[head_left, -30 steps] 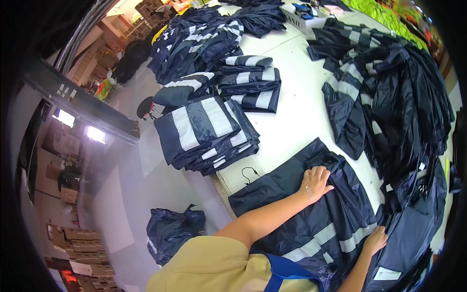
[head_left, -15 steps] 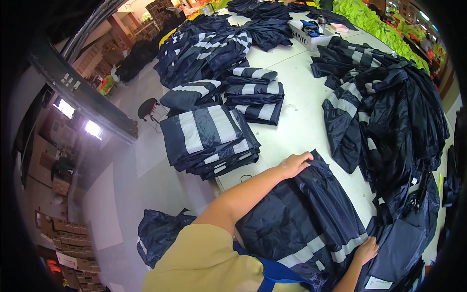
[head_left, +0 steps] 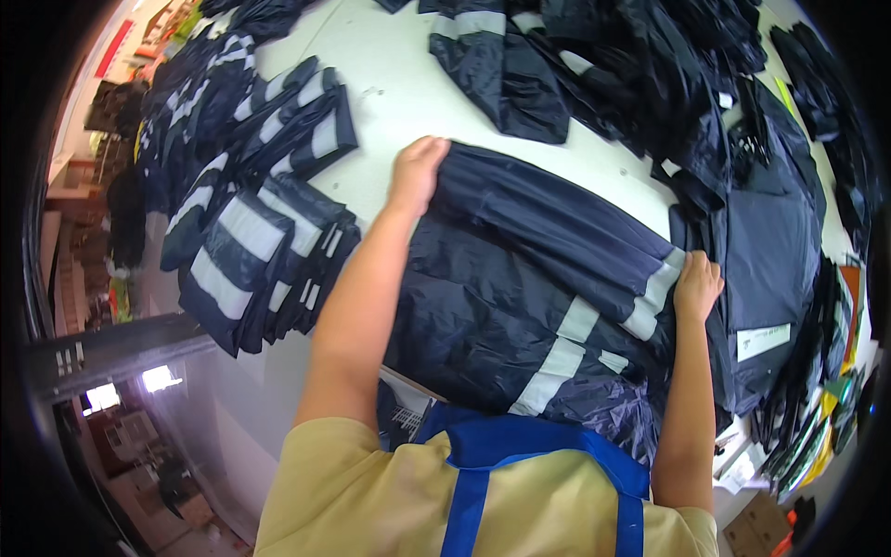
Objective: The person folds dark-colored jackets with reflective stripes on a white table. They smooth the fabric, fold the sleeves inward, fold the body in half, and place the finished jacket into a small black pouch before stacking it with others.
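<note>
Where clock positions are read from the middle of the navy garment, the left hand lies between ten and eleven o'clock and the right hand at three. The hands are well apart, each clamped on the cloth: the left with fingers curled around the upper corner, the right at the opposite end, beside a pale band. Between them the upper layer forms a long, creased strip, sloping down toward the right hand. The garment lies on a white table, directly before the person, whose blue apron shows at six o'clock. Neighbouring items: a folded stack of striped garments at nine; further folded garments at ten; a loose dark heap at one; and, just beyond the right hand, a smooth dark piece bearing a white label.
</note>
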Demonstrator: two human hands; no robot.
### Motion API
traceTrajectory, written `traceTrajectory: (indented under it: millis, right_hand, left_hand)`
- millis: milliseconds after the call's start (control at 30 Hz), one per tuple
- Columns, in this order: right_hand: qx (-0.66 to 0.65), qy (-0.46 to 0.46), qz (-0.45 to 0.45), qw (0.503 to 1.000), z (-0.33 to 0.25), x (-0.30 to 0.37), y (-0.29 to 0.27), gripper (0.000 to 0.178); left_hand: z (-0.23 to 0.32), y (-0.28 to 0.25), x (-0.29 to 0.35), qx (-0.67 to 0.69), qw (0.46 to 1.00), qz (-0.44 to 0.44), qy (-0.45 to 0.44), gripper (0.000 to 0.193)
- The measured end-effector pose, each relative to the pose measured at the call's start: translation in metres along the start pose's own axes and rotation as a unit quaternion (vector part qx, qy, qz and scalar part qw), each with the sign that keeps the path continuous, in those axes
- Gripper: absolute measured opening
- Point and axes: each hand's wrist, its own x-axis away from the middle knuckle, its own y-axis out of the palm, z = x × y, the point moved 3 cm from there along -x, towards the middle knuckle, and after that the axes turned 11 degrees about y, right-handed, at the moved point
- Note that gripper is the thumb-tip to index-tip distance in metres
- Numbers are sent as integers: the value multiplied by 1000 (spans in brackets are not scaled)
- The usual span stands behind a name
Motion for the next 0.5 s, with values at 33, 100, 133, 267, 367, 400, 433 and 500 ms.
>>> traceTrajectory:
  millis: [33,100,133,267,367,400,433,500]
  right_hand:
    - [-3,5,-1,1000,3,1,-5,17]
    - [-21,9,0,1000,3,3,-6,17]
    - [-16,9,-1,1000,2,4,-7,17]
    - [-30,4,7,1000,3,5,-9,16]
    - [-63,-16,-18,998,6,2,-8,19]
    - [-73,-23,-44,996,7,0,-10,20]
    - [-81,-27,-71,994,9,0,-14,22]
    - [-129,-50,-159,978,13,-7,-23,35]
  left_hand:
    - [6,-4,2,39,999,-5,-25,19]
    - [-11,-16,-3,-130,984,-58,-104,22]
    - [-10,-14,-6,-274,948,-104,-121,24]
    - [-9,7,-23,-372,911,-156,-90,25]
    - [-26,11,-31,-547,819,-164,-53,24]
    - [-31,12,-25,-564,810,-158,-32,19]
    - [-31,15,-25,-587,793,-149,63,17]
    - [-45,10,-21,-564,789,-147,193,15]
